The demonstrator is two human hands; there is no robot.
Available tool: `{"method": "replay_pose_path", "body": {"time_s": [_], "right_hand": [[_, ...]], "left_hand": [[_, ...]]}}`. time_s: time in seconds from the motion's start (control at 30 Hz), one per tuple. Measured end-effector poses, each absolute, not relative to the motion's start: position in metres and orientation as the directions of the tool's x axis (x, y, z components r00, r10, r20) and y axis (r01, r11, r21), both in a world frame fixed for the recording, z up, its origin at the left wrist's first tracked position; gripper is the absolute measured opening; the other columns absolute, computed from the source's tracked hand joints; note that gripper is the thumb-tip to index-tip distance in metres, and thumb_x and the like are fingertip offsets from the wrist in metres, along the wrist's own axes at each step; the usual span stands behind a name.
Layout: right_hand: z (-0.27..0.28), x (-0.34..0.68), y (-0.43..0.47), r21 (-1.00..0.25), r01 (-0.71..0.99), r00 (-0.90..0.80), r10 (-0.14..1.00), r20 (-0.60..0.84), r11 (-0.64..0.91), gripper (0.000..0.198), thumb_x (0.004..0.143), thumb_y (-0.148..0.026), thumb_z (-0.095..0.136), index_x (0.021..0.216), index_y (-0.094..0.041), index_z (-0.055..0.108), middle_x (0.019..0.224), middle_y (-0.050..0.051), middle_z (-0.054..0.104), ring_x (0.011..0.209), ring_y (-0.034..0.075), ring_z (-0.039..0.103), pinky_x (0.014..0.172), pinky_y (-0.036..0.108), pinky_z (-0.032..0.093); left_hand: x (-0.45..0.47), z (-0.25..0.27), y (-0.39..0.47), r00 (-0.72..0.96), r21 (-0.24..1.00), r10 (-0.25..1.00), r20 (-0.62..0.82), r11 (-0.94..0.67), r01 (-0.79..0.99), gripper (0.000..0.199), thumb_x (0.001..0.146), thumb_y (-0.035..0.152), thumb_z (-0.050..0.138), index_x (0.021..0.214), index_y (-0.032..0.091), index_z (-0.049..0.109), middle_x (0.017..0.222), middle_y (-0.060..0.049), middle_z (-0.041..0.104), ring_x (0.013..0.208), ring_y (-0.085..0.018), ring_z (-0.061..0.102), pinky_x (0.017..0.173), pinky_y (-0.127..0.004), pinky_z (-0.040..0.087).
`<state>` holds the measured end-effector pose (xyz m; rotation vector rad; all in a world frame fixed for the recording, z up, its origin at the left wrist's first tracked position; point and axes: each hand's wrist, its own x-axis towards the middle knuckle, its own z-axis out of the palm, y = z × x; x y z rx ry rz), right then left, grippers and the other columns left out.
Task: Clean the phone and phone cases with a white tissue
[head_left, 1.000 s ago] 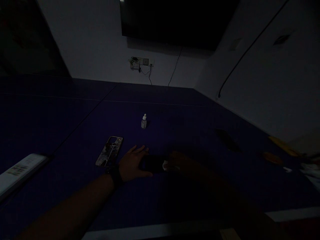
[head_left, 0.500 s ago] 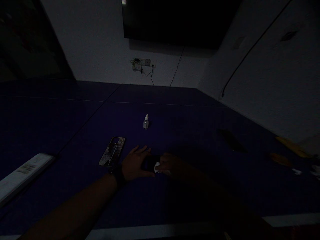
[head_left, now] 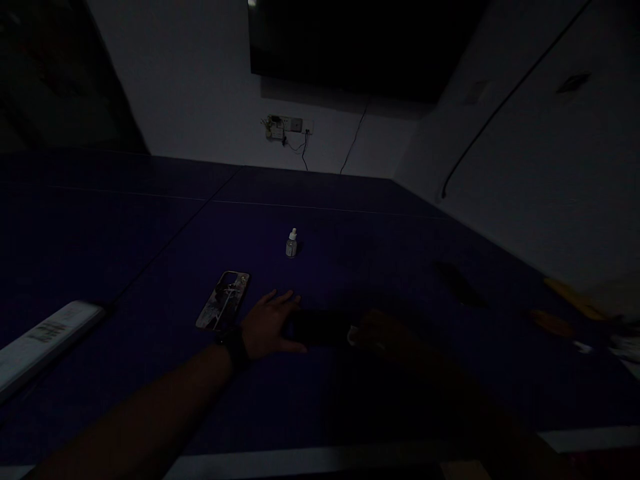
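A dark, flat phone (head_left: 320,328) lies sideways on the blue table (head_left: 240,413) in front of me. Its left end sits between the thumb and fingers of my left hand (head_left: 269,325), which grips it against the tabletop; a black watch is on that wrist. My right hand (head_left: 383,331), deep in shadow, is closed on a small white cloth or tissue (head_left: 353,335) pressed at the phone's right end. Left of my left hand is a patterned phone case (head_left: 223,301). Beyond the hands stands a small dropper bottle (head_left: 291,244) with a white top, upright.
A long white box (head_left: 47,340) lies at the left. Toward the right are a dark flat object (head_left: 457,283), an orange item (head_left: 553,323) and a yellow item (head_left: 573,299). Behind the table, a wall carries sockets (head_left: 287,125) and a large black screen (head_left: 345,47).
My right hand has slid to the right with the white cloth or tissue, from beside my left hand to the phone's right end, uncovering the phone's middle. My left hand stays put.
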<state>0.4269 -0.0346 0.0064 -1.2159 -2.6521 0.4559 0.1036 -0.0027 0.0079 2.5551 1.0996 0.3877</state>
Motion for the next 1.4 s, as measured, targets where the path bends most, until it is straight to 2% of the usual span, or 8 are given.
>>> {"method": "replay_pose_path", "body": {"time_s": [0.23,0.4,0.57,0.77,0.93,1.0,1.2,1.4], "right_hand": [[0.007,0.417,-0.033,-0.386,0.714,-0.628,0.778,0.015,0.584,0.027,0.101,-0.031,0.051,0.096,-0.025,0.076,0.093,0.006,0.069,0.077,0.017,0.06,0.068,0.03,0.046],[0.007,0.351,-0.021,-0.283,0.527,-0.794,0.583,0.173,0.801,0.013,0.095,-0.024,0.064,0.097,-0.021,0.077,0.09,0.008,0.069,0.084,0.019,0.059,0.074,0.032,0.043],[0.005,0.315,-0.021,-0.214,0.469,-0.802,0.515,0.303,0.857,0.012,0.094,-0.022,0.064,0.095,-0.021,0.077,0.088,0.007,0.066,0.082,0.018,0.057,0.071,0.03,0.042],[-0.001,0.367,-0.027,-0.231,0.561,-0.781,0.601,0.17,0.795,0.018,0.098,-0.025,0.06,0.096,-0.024,0.078,0.089,0.006,0.07,0.083,0.018,0.061,0.077,0.032,0.045],[0.007,0.435,-0.04,-0.353,0.706,-0.623,0.775,0.101,0.614,0.029,0.103,-0.034,0.048,0.104,-0.027,0.076,0.101,0.007,0.072,0.09,0.019,0.064,0.079,0.032,0.049],[0.007,0.443,-0.04,-0.353,0.719,-0.613,0.786,0.081,0.598,0.03,0.103,-0.034,0.047,0.104,-0.026,0.076,0.1,0.007,0.073,0.089,0.019,0.064,0.079,0.033,0.05],[-0.004,0.382,-0.021,-0.229,0.554,-0.784,0.594,0.179,0.8,0.021,0.099,-0.025,0.056,0.098,-0.022,0.077,0.094,0.008,0.072,0.087,0.02,0.062,0.078,0.033,0.046],[0.009,0.307,-0.016,-0.237,0.445,-0.812,0.5,0.3,0.864,0.016,0.094,-0.019,0.062,0.093,-0.022,0.078,0.092,0.006,0.068,0.084,0.018,0.057,0.075,0.03,0.044]], "left_hand": [[0.105,0.005,-0.002,0.665,0.377,0.74,0.102,-0.647,0.663,0.095,0.067,0.076,0.075,0.14,0.021,0.048,0.15,-0.015,0.05,0.146,-0.033,0.037,0.125,-0.052,0.017],[0.105,-0.001,0.0,0.674,0.346,0.728,0.123,-0.668,0.658,0.103,0.061,0.077,0.076,0.141,0.021,0.046,0.147,-0.015,0.054,0.145,-0.032,0.039,0.125,-0.051,0.018],[0.104,-0.004,0.001,0.681,0.293,0.719,0.137,-0.686,0.666,0.094,0.061,0.074,0.08,0.134,0.021,0.052,0.15,-0.014,0.051,0.144,-0.033,0.041,0.123,-0.052,0.022],[0.103,0.0,0.0,0.691,0.292,0.709,0.143,-0.697,0.655,0.088,0.067,0.073,0.076,0.134,0.021,0.052,0.15,-0.014,0.051,0.144,-0.033,0.041,0.123,-0.053,0.023],[0.103,-0.002,0.001,0.695,0.311,0.702,0.159,-0.703,0.639,0.089,0.068,0.074,0.075,0.136,0.022,0.051,0.149,-0.013,0.052,0.143,-0.033,0.043,0.123,-0.052,0.023],[0.103,-0.004,0.001,0.691,0.312,0.704,0.166,-0.702,0.64,0.09,0.067,0.075,0.075,0.136,0.022,0.051,0.149,-0.014,0.052,0.142,-0.033,0.044,0.123,-0.052,0.022],[0.104,-0.006,0.002,0.68,0.315,0.715,0.162,-0.69,0.651,0.097,0.065,0.077,0.075,0.14,0.023,0.047,0.147,-0.014,0.054,0.144,-0.033,0.042,0.123,-0.052,0.021],[0.104,-0.004,0.002,0.684,0.305,0.716,0.139,-0.688,0.659,0.098,0.066,0.075,0.075,0.142,0.021,0.046,0.149,-0.014,0.052,0.144,-0.032,0.042,0.124,-0.051,0.021]]}}
